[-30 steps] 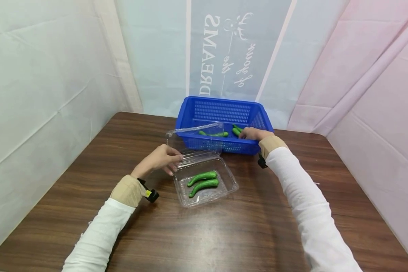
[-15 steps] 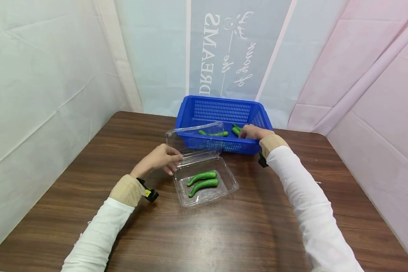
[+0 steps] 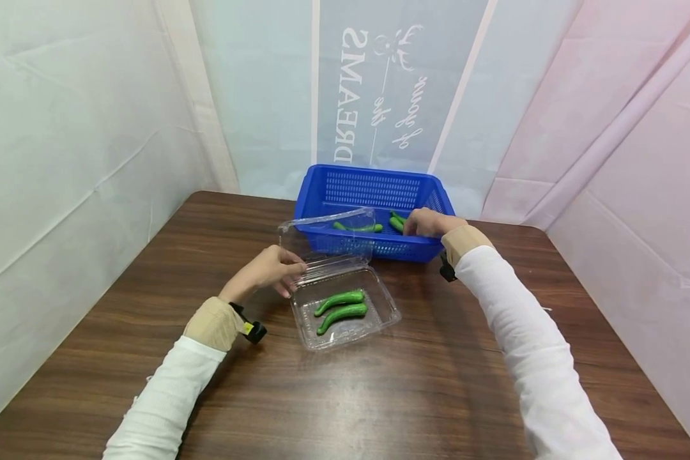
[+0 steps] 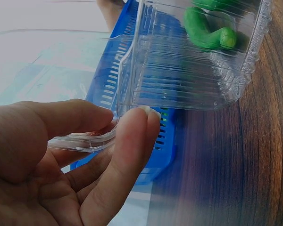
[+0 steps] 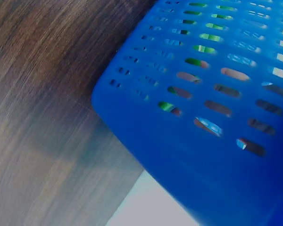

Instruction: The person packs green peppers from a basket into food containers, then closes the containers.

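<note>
A clear plastic clamshell container (image 3: 388, 305) stands on the table with its lid (image 3: 328, 235) raised and leaning back over the blue basket's near rim. Two curved green cucumber-like vegetables (image 3: 340, 313) lie side by side in its base. My left hand (image 3: 267, 271) pinches the container's left edge near the hinge, thumb (image 4: 80, 115) on one side and fingers on the other. My right hand (image 3: 428, 223) reaches over the rim into the blue basket (image 3: 374, 185), beside a green vegetable (image 3: 397, 223). The rim hides its fingertips. Through the slots in the right wrist view, skin and green show close together.
More green vegetables (image 3: 362, 228) lie in the basket, seen through the raised lid. The brown wooden table (image 3: 379, 396) extends in front of the container. Pale cloth (image 3: 92, 160) hangs along the left, back and right sides.
Both hands stay almost in place, the left at the container's edge, the right inside the basket. The head view has shifted slightly.
</note>
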{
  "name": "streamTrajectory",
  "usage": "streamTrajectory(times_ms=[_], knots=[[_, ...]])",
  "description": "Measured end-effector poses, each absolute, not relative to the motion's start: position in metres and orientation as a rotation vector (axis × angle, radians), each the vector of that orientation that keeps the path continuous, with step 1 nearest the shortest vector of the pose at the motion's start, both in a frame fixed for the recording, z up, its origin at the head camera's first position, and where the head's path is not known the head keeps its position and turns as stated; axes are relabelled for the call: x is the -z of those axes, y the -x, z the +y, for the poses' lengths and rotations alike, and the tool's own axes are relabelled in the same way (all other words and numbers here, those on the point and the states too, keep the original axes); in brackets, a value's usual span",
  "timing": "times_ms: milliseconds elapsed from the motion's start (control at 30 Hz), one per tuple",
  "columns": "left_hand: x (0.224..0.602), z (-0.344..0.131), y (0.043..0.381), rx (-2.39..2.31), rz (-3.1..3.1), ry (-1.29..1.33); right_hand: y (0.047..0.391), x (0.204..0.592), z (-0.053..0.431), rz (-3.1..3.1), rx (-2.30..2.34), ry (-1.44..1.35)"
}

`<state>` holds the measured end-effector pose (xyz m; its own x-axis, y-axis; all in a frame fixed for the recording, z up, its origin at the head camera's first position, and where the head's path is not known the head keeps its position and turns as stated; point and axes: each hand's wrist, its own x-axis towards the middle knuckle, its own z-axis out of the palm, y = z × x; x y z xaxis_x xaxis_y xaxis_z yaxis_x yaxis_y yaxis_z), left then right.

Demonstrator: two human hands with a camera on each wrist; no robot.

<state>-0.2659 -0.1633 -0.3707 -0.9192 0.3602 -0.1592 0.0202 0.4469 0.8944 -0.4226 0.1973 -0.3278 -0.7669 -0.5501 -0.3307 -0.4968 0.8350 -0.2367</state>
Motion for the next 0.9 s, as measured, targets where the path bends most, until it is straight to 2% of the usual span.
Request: streamTrajectory(times_ms=[900], knots=[[0.370,-0.162,0.265,-1.463,2.376,-0.353,0.409,0.312,0.213,2.745,0.302,0.940]])
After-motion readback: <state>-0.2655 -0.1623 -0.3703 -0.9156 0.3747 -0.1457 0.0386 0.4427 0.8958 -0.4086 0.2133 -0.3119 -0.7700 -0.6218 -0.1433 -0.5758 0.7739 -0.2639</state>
